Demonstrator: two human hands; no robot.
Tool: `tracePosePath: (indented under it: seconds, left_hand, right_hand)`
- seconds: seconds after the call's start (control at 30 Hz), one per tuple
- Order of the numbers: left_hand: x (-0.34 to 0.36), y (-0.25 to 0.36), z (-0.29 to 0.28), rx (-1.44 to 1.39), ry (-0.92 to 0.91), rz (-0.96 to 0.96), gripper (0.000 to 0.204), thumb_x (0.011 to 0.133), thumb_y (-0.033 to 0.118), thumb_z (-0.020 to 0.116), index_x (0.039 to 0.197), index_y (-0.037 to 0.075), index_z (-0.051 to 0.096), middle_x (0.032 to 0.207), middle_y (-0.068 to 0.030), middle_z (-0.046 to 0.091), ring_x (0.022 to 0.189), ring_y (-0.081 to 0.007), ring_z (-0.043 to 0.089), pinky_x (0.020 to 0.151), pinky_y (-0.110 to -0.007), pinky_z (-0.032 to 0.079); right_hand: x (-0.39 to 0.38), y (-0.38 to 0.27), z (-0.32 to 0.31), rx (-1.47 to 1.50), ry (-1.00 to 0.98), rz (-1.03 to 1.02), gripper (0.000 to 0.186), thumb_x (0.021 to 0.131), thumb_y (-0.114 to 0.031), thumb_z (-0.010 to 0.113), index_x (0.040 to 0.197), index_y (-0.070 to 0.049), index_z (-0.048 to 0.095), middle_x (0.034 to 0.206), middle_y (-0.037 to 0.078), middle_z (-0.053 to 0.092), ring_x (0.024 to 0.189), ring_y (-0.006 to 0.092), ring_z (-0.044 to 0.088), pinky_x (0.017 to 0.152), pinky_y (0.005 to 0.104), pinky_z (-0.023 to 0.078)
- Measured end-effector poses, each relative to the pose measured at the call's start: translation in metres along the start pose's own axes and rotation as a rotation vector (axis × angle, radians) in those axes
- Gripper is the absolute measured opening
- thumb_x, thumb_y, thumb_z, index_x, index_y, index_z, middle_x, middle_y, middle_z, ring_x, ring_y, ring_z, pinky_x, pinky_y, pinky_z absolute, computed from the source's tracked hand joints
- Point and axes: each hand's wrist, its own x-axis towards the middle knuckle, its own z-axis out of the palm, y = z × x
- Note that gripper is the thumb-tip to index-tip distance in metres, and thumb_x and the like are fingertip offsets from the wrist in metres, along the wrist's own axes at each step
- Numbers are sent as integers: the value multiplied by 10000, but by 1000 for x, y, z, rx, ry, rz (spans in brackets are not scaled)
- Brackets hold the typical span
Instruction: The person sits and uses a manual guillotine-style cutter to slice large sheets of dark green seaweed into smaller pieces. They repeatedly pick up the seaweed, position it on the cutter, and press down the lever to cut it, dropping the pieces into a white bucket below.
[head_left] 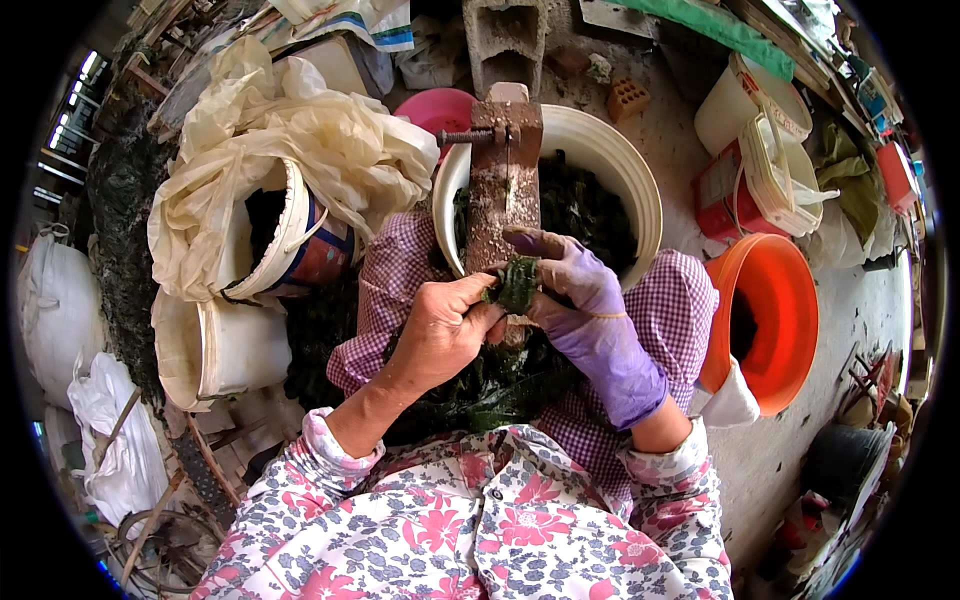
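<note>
Between my hands is a folded piece of dark green seaweed (515, 284). My bare left hand (440, 325) pinches its left side with thumb and forefinger. On the right, my right hand (590, 300) in a stained purple glove grips the other side, fingers partly bent round it. Just beyond my fingers runs a crusted brown beam (505, 210) with a bolt (463, 137) through its far end. It lies over a white tub (648, 195) holding more dark seaweed. A heap of wet seaweed (490, 385) lies in my lap, below my wrists.
An orange bucket (795, 320) stands at my right, near a red and white pail (735, 190). To the left are a plastic-draped bucket (300, 235) and a white container (240, 350). A pink basin (435, 108) and a concrete block (503, 45) sit beyond the beam.
</note>
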Motion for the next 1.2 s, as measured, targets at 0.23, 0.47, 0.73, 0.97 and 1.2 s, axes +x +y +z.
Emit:
tracePosePath:
  seconds: [0.23,0.47,0.73,0.97,1.2]
  left_hand:
    - [5,3,16,-300,28,-303,75,828,23,553,812,-31,603,613,-25,593,504,-41,502,463,-183,390]
    - [7,8,11,296,141,507,325,764,-49,593,1082,18,599,787,-84,651,599,-100,592,578,-232,501]
    - [0,-5,3,-645,258,-97,190,831,53,600,1011,0,629,771,-25,631,596,-50,552,483,-161,453]
    - [-11,-13,-34,55,22,79,125,739,-37,649,862,-55,640,646,-50,599,537,-84,528,478,-213,420]
    - [-3,11,-33,427,23,506,189,656,-79,664,837,-33,636,645,-105,567,534,-177,547,486,-253,421]
  right_hand:
    - [-7,-10,-1,139,137,105,95,660,71,540,733,20,571,1018,136,593,762,176,604,634,241,478]
    - [-8,-7,-9,498,-30,250,113,727,80,488,801,52,570,1006,51,550,754,69,522,634,181,423]
    - [2,-29,-18,1010,159,536,287,796,-11,552,1065,89,544,1069,129,605,885,111,587,821,214,460]
    - [-2,-21,-19,889,134,516,161,839,-112,565,862,36,623,1094,144,586,991,174,564,843,244,447]
    - [-15,-24,-30,530,-274,504,460,784,-345,673,1041,25,585,941,66,614,884,121,547,779,258,442]
